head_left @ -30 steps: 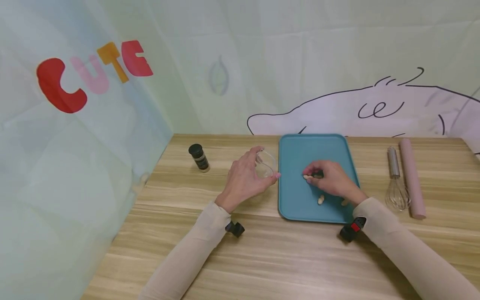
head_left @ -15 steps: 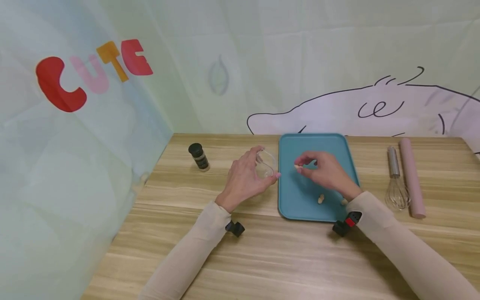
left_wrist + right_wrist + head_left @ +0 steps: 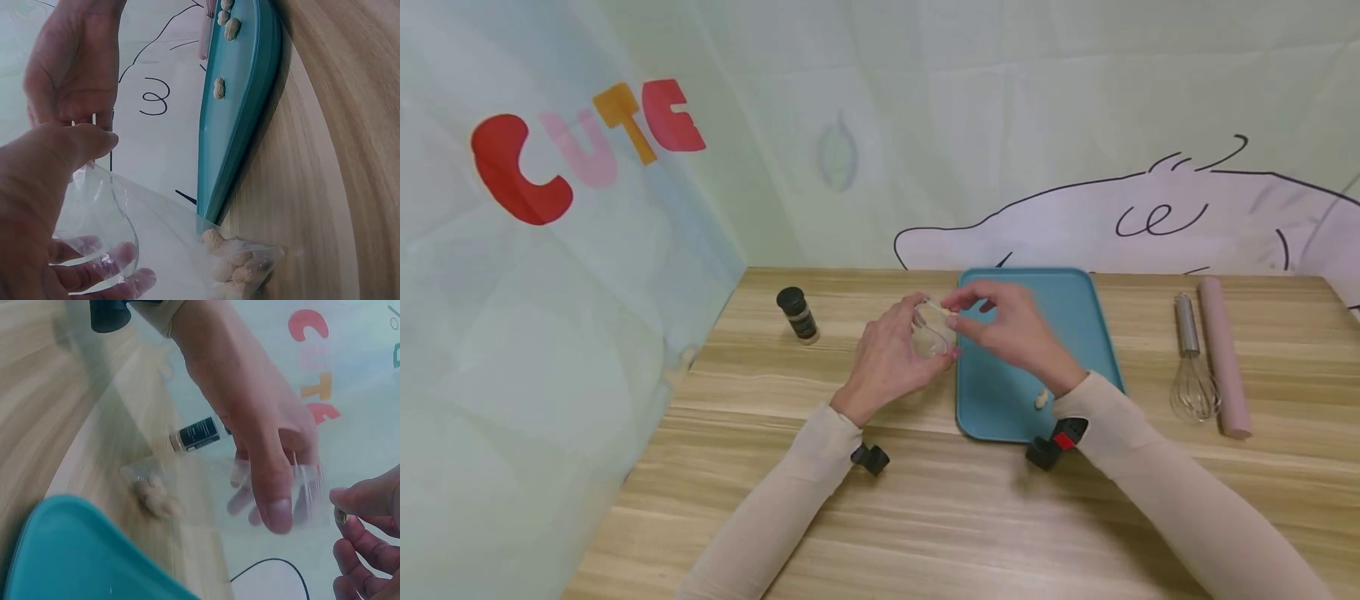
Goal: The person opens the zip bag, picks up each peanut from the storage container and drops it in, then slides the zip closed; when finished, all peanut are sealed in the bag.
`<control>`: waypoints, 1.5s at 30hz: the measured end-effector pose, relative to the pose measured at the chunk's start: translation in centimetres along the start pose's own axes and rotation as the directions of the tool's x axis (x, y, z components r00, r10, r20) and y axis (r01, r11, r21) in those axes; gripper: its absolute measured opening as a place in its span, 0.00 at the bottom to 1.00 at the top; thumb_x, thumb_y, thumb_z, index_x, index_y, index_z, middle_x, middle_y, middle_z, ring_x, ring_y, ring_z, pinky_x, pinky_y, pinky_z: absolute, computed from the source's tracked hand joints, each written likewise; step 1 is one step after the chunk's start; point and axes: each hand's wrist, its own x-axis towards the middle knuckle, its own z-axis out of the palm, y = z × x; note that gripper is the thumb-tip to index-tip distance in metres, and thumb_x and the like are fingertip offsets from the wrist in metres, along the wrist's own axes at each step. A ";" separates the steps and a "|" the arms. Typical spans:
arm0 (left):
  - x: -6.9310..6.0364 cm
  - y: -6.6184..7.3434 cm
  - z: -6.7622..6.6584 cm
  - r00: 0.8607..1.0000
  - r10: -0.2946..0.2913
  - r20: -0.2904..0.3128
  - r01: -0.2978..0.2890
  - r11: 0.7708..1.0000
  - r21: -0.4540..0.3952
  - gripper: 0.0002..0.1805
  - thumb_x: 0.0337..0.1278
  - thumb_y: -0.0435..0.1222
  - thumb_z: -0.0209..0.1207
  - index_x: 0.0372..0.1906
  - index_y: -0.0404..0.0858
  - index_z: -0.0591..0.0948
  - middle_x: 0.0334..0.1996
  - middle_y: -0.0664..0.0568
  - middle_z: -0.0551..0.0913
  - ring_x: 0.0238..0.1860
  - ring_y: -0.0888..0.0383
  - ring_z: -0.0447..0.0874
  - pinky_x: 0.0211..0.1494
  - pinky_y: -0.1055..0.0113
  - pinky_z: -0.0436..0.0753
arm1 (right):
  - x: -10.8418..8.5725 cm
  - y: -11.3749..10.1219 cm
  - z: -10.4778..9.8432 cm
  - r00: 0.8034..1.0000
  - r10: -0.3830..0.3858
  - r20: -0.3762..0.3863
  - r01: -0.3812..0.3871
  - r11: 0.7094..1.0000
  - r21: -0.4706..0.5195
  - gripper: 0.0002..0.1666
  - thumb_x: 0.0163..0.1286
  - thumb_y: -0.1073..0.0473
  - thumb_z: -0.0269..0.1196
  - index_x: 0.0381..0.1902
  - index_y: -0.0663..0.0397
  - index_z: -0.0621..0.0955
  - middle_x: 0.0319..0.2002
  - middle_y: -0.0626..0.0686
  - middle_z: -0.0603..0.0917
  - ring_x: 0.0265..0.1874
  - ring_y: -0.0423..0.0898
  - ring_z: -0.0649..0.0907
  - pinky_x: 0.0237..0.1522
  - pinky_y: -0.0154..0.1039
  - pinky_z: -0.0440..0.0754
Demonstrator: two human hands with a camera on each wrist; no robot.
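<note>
My left hand (image 3: 891, 354) holds a clear plastic bag (image 3: 162, 206) by its mouth, fingers and thumb spread wide around the opening. Several unshelled peanuts (image 3: 234, 262) are bunched in the bag's bottom corner, low over the table. At the mouth of the bag, my right hand (image 3: 1011, 329) pinches a single peanut (image 3: 340, 515) between thumb and fingertips. On the blue tray (image 3: 1037, 287) lies a loose peanut (image 3: 1042, 399); the left wrist view has several on it, including a small cluster (image 3: 232, 29) towards one end.
A black-capped seasoning bottle (image 3: 798, 315) stands left of the bag. Right of the tray lie a whisk (image 3: 1192, 358) and a pink rolling pin (image 3: 1225, 358). A printed cloth (image 3: 880, 150) hangs behind the wooden table (image 3: 925, 517).
My right hand has lifted from over the tray and moved left to the bag's mouth, carrying the pinched peanut. The left hand has stayed in place with the bag.
</note>
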 end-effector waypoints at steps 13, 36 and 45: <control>0.0 0.0 0.0 1.000 0.006 -0.002 -0.006 1.000 0.000 0.48 0.57 0.58 0.72 0.76 0.38 0.71 0.51 0.45 0.87 0.51 0.49 0.86 0.63 0.39 0.81 | -0.2 0.6 0.6 1.000 -0.010 -0.021 0.011 0.998 0.059 0.16 0.72 0.60 0.71 0.57 0.53 0.88 0.50 0.58 0.91 0.53 0.58 0.86 0.58 0.56 0.79; 0.0 0.2 0.3 1.000 -0.025 0.015 0.025 1.000 0.011 0.49 0.55 0.59 0.73 0.77 0.41 0.71 0.52 0.48 0.87 0.54 0.50 0.86 0.62 0.44 0.81 | -5.4 7.5 -4.0 0.994 0.097 0.045 -0.086 0.976 -0.198 0.26 0.69 0.69 0.71 0.64 0.58 0.82 0.51 0.60 0.90 0.53 0.59 0.87 0.57 0.60 0.83; 0.0 0.3 0.3 1.000 -0.020 0.008 0.020 1.000 0.007 0.49 0.54 0.59 0.74 0.77 0.40 0.72 0.51 0.47 0.88 0.53 0.49 0.87 0.62 0.43 0.82 | -5.5 8.7 -3.8 0.986 0.138 0.090 -0.114 0.965 -0.236 0.25 0.70 0.72 0.68 0.64 0.60 0.81 0.48 0.59 0.89 0.50 0.58 0.87 0.58 0.62 0.82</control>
